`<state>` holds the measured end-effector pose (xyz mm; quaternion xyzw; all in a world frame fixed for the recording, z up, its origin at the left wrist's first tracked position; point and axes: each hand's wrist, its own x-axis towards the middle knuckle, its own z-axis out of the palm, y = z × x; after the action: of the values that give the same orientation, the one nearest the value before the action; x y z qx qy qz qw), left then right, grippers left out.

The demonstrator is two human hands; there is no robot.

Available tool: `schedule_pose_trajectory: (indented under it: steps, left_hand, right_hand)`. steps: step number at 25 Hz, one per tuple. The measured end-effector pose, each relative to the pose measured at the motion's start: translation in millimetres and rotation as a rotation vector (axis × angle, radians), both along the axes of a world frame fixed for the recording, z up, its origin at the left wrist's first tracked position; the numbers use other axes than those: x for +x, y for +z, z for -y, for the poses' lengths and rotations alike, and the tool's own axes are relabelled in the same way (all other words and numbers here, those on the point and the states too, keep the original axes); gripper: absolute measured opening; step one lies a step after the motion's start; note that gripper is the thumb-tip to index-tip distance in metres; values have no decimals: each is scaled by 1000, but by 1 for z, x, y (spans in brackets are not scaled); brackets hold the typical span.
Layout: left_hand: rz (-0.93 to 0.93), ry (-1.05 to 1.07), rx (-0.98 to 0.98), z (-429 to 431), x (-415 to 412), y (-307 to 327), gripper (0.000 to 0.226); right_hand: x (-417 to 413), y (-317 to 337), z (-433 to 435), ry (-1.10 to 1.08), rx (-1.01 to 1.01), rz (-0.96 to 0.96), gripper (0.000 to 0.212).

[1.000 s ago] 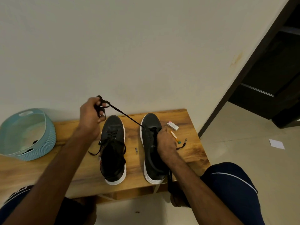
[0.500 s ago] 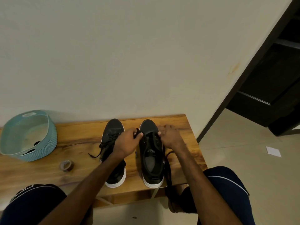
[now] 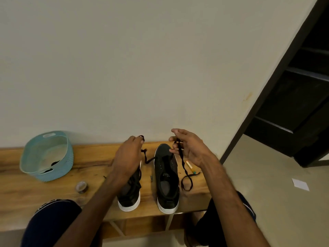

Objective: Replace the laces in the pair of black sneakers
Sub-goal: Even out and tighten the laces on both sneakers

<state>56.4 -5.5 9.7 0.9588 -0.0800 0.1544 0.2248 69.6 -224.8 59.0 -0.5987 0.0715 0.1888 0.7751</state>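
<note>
Black sneakers [image 3: 167,198] with white soles are standing side by side on the long wooden desk [image 3: 44,198], toes pointing to 12 o'clock. The laced sneaker [image 3: 129,196] is standing at 9 o'clock of the pair, its front half hiding behind the left hand [image 3: 127,157]. The unlaced sneaker [image 3: 166,177] is standing at 3 o'clock, showing bare eyelets. A flat black lace [image 3: 182,157] is crossing its toe end, seemingly through the front eyelets, though the view is too dark there to be sure.

The left hand is hovering above the desk and pinching one end of the lace between curled fingertips, the strand dropping to 5 o'clock toward the unlaced sneaker. The right hand [image 3: 190,148] is hanging at 1 o'clock of that sneaker, fingers loosely curled and gripping the other strand. That strand is trailing down to 6 o'clock and coiling in a loop on the desk just beside the sole.

A teal ribbed plastic basket [image 3: 46,157] is sitting at 9 o'clock on the desk, well apart from the sneakers. A small roll of brown tape [image 3: 81,187] is lying between it and the laced sneaker. A small dark clip [image 3: 151,178] is lying between the two sneakers. A thin white-and-orange stick with a green tip [image 3: 190,166] is lying at 3 o'clock of the unlaced sneaker. A white paper scrap [image 3: 300,184] is lying on the floor farther toward 3 o'clock.
</note>
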Motion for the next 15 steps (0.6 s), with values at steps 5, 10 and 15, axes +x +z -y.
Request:
schedule_pose_trajectory:
  steps: [5, 10, 15]
  left_hand:
    - [164, -60, -351, -3, -18, 111, 18]
    - [244, -99, -303, -4, -26, 208, 18]
    - [347, -169, -758, -6, -50, 288, 20]
  right_hand:
    - [-11, 106, -15, 26, -141, 242, 22]
    - [-24, 192, -37, -2, -52, 378, 18]
    - [-50, 252, -47, 51, 189, 463, 29]
